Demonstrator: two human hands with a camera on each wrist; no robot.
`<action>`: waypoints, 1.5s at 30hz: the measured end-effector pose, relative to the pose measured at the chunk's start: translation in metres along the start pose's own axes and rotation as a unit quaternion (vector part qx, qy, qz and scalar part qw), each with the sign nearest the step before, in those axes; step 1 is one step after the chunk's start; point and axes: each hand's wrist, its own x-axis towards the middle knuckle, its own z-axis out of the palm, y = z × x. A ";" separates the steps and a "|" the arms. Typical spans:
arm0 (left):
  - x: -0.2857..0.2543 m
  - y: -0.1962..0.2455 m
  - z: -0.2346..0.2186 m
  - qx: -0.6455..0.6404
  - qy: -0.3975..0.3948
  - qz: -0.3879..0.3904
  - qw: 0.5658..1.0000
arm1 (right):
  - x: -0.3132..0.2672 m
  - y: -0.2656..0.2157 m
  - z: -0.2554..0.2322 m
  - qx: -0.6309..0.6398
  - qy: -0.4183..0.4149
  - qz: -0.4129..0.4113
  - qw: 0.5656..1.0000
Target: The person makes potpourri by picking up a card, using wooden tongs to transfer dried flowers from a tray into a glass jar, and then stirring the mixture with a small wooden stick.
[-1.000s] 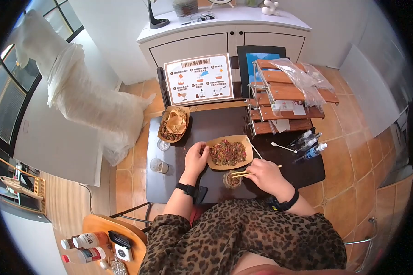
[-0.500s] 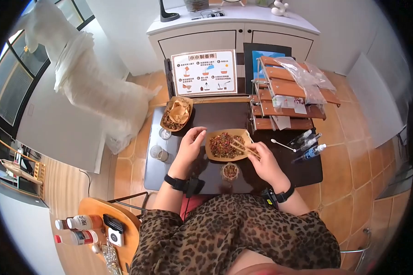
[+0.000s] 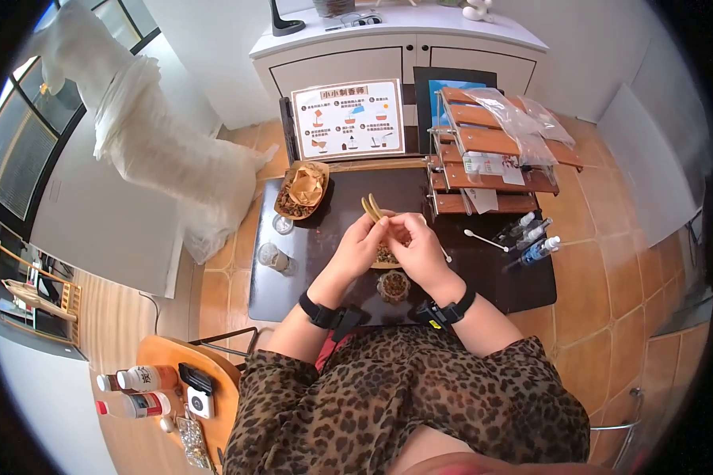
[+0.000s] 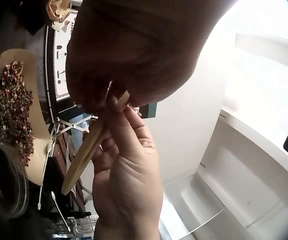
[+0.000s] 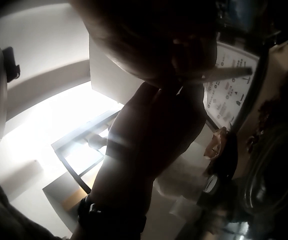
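Note:
My two hands meet above the paper tray [image 3: 385,264] of dried flower petals and hide most of it. Between them are wooden tweezers [image 3: 371,209], their two prongs pointing away from me. The left hand [image 3: 356,247] pinches them from the left, the right hand [image 3: 417,249] from the right. In the left wrist view the tweezers [image 4: 84,157] slant down past the right hand [image 4: 129,185], and the petals [image 4: 14,107] fill the tray at the left. A small glass jar [image 3: 393,286], partly filled with dried bits, stands on the table just nearer me than the tray.
Another paper tray [image 3: 303,191] with crumpled brown paper stands back left, near a small clear container [image 3: 283,225] and a glass [image 3: 273,257]. At the right are a white spoon [image 3: 487,241], several bottles [image 3: 531,237] and a wooden rack [image 3: 491,150]. An instruction board [image 3: 348,119] stands behind.
The right hand took the tweezers from the jar to the petals, then raised them over the tray. The left hand left the tray's edge and came across to meet the right at the tweezers.

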 end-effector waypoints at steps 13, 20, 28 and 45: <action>-0.011 -0.002 -0.063 0.038 0.061 -0.067 0.995 | -0.027 0.048 -0.074 -0.188 0.061 0.006 0.980; -0.018 -0.037 -0.061 0.196 0.048 -0.065 0.977 | -0.045 0.094 -0.074 -0.204 0.070 0.047 0.975; -0.018 -0.054 -0.066 0.343 0.042 0.005 0.938 | -0.049 0.107 -0.076 -0.239 0.086 0.046 0.966; 0.005 -0.026 -0.040 0.440 0.007 -0.002 0.898 | -0.051 0.119 -0.069 -0.347 0.079 -0.008 0.934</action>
